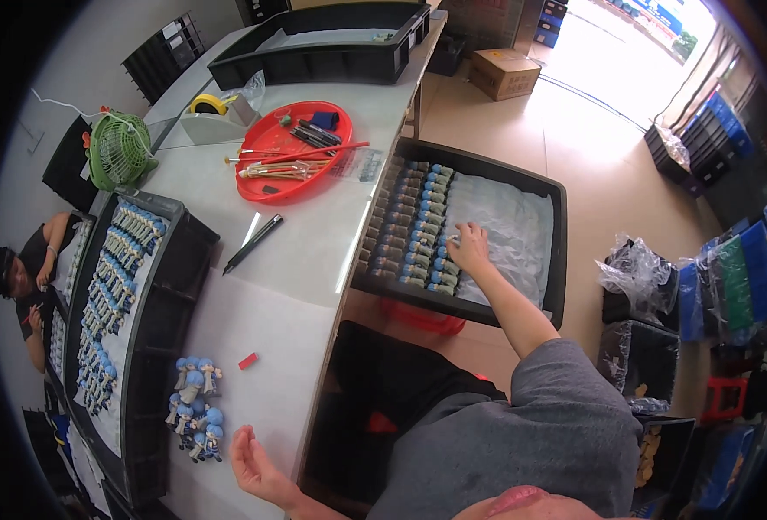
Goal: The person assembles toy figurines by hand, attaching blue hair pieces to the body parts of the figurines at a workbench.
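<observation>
My right hand (468, 248) reaches into a black tray (559, 230) beside the table, its bent fingers apart at the edge of the nearest row of small blue-haired figurines (418, 236). Its fingertips touch or almost touch that row; I see no figurine clearly held. My left hand (258, 468) is over the table's front part, palm turned up, fingers loosely curled and apart, with nothing visible in it. Close to it, a cluster of blue-haired figurines (195, 390) stands on the white table (271, 342). A small red block (248, 360) lies beside them.
A black crate (195, 251) of figurines stands to the left, where another person (32, 269) works. On the table are a black pen (253, 244), a red tray (249, 186) of brushes and pens, tape (208, 104) and a green fan (122, 149). A large black tray (314, 65) sits behind.
</observation>
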